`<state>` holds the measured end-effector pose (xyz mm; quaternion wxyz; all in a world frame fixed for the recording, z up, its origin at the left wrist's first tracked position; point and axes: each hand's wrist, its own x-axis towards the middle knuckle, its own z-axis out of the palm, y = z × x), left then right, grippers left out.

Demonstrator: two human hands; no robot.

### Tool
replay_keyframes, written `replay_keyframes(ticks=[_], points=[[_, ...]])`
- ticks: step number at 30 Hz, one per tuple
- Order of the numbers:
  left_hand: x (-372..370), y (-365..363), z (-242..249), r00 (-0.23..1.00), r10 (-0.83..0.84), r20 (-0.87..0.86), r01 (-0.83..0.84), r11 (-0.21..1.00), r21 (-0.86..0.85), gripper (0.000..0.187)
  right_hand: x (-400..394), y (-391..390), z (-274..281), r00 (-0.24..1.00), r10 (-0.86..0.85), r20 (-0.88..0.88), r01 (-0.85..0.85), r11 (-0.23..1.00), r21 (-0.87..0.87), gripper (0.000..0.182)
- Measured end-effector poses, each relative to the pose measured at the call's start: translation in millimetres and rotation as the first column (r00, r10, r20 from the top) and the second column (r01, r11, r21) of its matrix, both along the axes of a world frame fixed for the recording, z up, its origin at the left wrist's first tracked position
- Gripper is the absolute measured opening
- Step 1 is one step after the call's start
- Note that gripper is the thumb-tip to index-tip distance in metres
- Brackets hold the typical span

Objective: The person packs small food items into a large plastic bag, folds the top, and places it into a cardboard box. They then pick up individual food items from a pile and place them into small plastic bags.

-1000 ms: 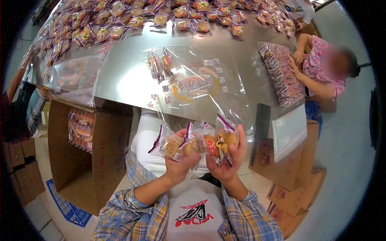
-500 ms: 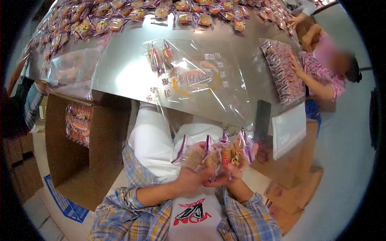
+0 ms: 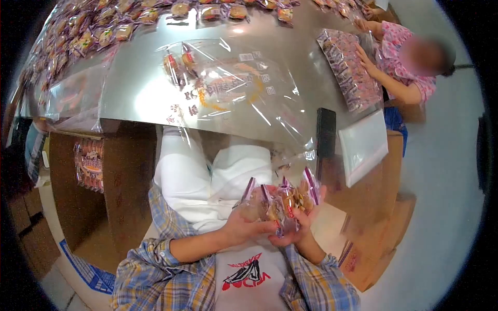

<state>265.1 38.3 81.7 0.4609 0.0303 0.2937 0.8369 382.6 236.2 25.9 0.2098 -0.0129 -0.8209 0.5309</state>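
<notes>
Between both hands, over my lap, is a row of several individually wrapped pastries (image 3: 277, 205) in clear film with purple ends, standing side by side. My left hand (image 3: 249, 226) closes on the left end of the row, its thumb along the lower side. Around the right end curl the fingers of my right hand (image 3: 301, 220). Beyond them on the metal table lies a large clear printed bag (image 3: 233, 88) with two wrapped pastries (image 3: 179, 63) inside its far left part. Its near edge hangs over the table edge toward my hands.
Many wrapped pastries (image 3: 83, 41) cover the far side of the metal table (image 3: 135, 67). An open cardboard box (image 3: 129, 181) at left holds a filled pack (image 3: 89, 165). At right are a dark phone-like object (image 3: 326, 132), a stack of clear bags (image 3: 363, 147) and a co-worker's hand on a filled bag (image 3: 353, 70).
The view has shifted, so the table and bag appear farther left and higher. My hands still hold the row of pastries, now gathered closer together. The co-worker's upper body has shifted.
</notes>
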Motion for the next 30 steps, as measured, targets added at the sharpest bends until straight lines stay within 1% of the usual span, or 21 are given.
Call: replay_keyframes(ticks=[1, 4, 5, 8, 9, 12, 14, 15, 18, 20, 21, 22, 23, 24, 25, 26, 27, 28, 29, 30], points=[[3.2, -0.3, -3.6, 0.994, 0.043, -0.101, -0.052, 0.994, -0.097, 0.071, -21.2, -8.1, 27.1, 0.993, 0.045, -0.107, -0.036, 0.996, 0.086, 0.063], [-8.1, -0.4, 6.8, 0.991, 0.102, -0.084, -0.111, 0.988, -0.109, 0.065, -40.7, -17.6, 50.2, 0.979, 0.092, -0.184, -0.061, 0.984, 0.168, 0.059], [-4.9, -1.5, -3.7, 0.994, 0.081, 0.078, -0.068, 0.985, -0.159, 0.071, -33.3, -14.1, 42.0, 0.983, 0.099, -0.157, -0.085, 0.992, 0.091, 0.056], [-6.7, -2.6, -10.1, 0.992, 0.112, 0.062, -0.097, 0.973, -0.211, 0.072, -36.4, -10.2, 39.4, 0.991, 0.023, -0.132, -0.002, 0.988, 0.152, 0.04], [-6.0, -4.9, -17.4, 0.994, 0.108, -0.02, -0.11, 0.97, -0.217, 0.071, -36.1, -12.1, 43.9, 0.996, 0.012, -0.092, 0.007, 0.98, 0.197, 0.038], [-13.9, -2.8, -8.0, 0.987, 0.157, 0.03, -0.149, 0.972, -0.184, 0.069, -39.7, -17.6, 44.3, 0.994, -0.001, -0.108, 0.018, 0.988, 0.153, 0.052], [-14.2, -5.2, -9.9, 0.989, 0.142, 0.047, -0.132, 0.976, -0.173, 0.066, -49.0, -19.1, 56.5, 0.991, 0.071, -0.115, -0.046, 0.976, 0.214, 0.062], [-12.7, -6.2, -11.4, 0.99, 0.132, 0.055, -0.121, 0.978, -0.167, 0.064, -49.9, -24.3, 57.6, 0.991, 0.055, -0.125, -0.023, 0.969, 0.247, 0.067], [-1.9, 1.0, -16.3, 0.978, 0.151, 0.148, -0.145, 0.988, -0.045, 0.063, -49.5, -35.5, 55.6, 0.988, 0.031, -0.153, 0.029, 0.928, 0.371, 0.079], [9.4, 3.0, -13.8, 0.987, 0.134, 0.094, -0.126, 0.988, -0.09, 0.063, -47.0, -29.7, 49.6, 0.984, 0.053, -0.17, 0.036, 0.876, 0.481, 0.082], [13.8, 3.5, -12.6, 0.99, 0.125, 0.065, -0.118, 0.987, -0.11, 0.063, -38.6, -29.3, 51.1, 0.996, -0.009, -0.09, 0.036, 0.954, 0.298, 0.09], [16.2, 3.3, -13.8, 0.995, 0.091, 0.036, -0.087, 0.99, -0.111, 0.067, -30.2, -28.9, 52.5, 0.997, -0.069, -0.018, 0.07, 0.993, 0.095, 0.1], [18.8, 3.9, -17.0, 0.998, 0.058, 0.008, -0.056, 0.992, -0.113, 0.071, -12.5, -36.1, 47.6, 0.98, -0.14, 0.143, 0.189, 0.884, -0.427, 0.104], [21.5, 4.7, -21.2, 1.0, 0.023, -0.019, -0.025, 0.993, -0.115, 0.075, -4.7, -31.9, 30.9, 0.984, -0.134, 0.116, 0.161, 0.951, -0.266, 0.106], [23.0, 4.9, -26.4, 0.986, -0.002, -0.168, -0.028, 0.984, -0.174, 0.074, 2.4, -27.9, 14.7, 0.987, -0.135, 0.082, 0.143, 0.986, -0.092, 0.108], [20.3, 5.3, -21.5, 0.996, 0.017, -0.088, -0.029, 0.991, -0.133, 0.07, 4.9, -25.7, 3.5, 0.989, -0.14, 0.039, 0.137, 0.988, 0.077, 0.111], [17.1, 4.9, -14.2, 0.999, 0.034, -0.007, -0.035, 0.995, -0.093, 0.066, 9.9, -24.5, -5.2, 0.989, -0.138, 0.059, 0.138, 0.99, 0.008, 0.109], [14.5, 4.7, -10.1, 0.996, 0.047, 0.075, -0.043, 0.998, -0.055, 0.062, 5.7, -28.0, -2.7, 0.987, -0.136, 0.08, 0.141, 0.988, -0.063, 0.107], [13.6, 5.3, -13.0, 0.997, 0.068, 0.022, -0.067, 0.997, -0.045, 0.061, 2.1, -27.0, 1.5, 0.992, -0.117, 0.054, 0.117, 0.993, 0.0, 0.103], [13.2, 5.0, -12.4, 0.998, 0.069, 0.013, -0.068, 0.997, -0.047, 0.061, -2.3, -26.3, 6.5, 0.995, -0.098, 0.027, 0.096, 0.993, 0.062, 0.1]])
